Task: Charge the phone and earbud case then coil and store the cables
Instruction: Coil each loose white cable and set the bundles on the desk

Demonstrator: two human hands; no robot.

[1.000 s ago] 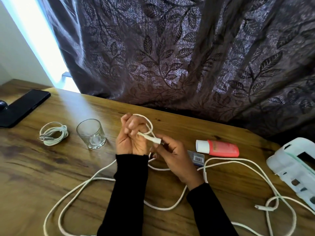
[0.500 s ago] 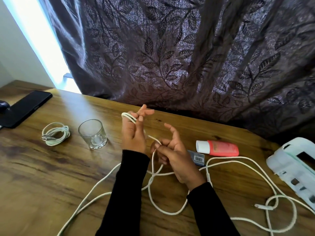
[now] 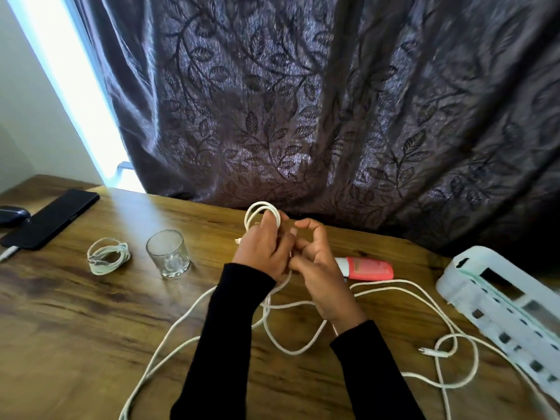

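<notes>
Left hand: (image 3: pixel 263 250) curling round two small loops of the long white cord (image 3: pixel 281 334), holding them up near the back edge of the brown wooden tabletop (image 3: pixel 75 322).
Right hand: (image 3: pixel 318 268) pressing close against the left one, fingers bent, looking like pinching the cord, but not showing clearly.
Change: half a second ago only one turn sitting over the left fingers and the right hand staying a little apart; now two loops (image 3: pixel 261 214) standing up above the left hand and both hands touching.
Meaning: winding of the long cord just getting going, with each turn adding one more ring.
Left to wind: most of the cord lying loose across the front and right side of the tabletop, its plug end (image 3: pixel 424 351) resting near the white plastic basket with holes (image 3: pixel 497 313).
Already done: small white coiled cable (image 3: pixel 108 258) lying finished toward the left side, just beside the clear short glass (image 3: pixel 168 253).
Phone: flat black phone (image 3: pixel 51 219) lying at the far left edge, well apart from the hands.
Earbud case: small dark rounded case (image 3: pixel 12 214) sitting at the left edge, beside the phone.
Other thing: pink tube with white cap (image 3: pixel 368 268) lying just behind the right hand.
Watching out: loose tangles near the basket maybe catching while pulling in.
</notes>
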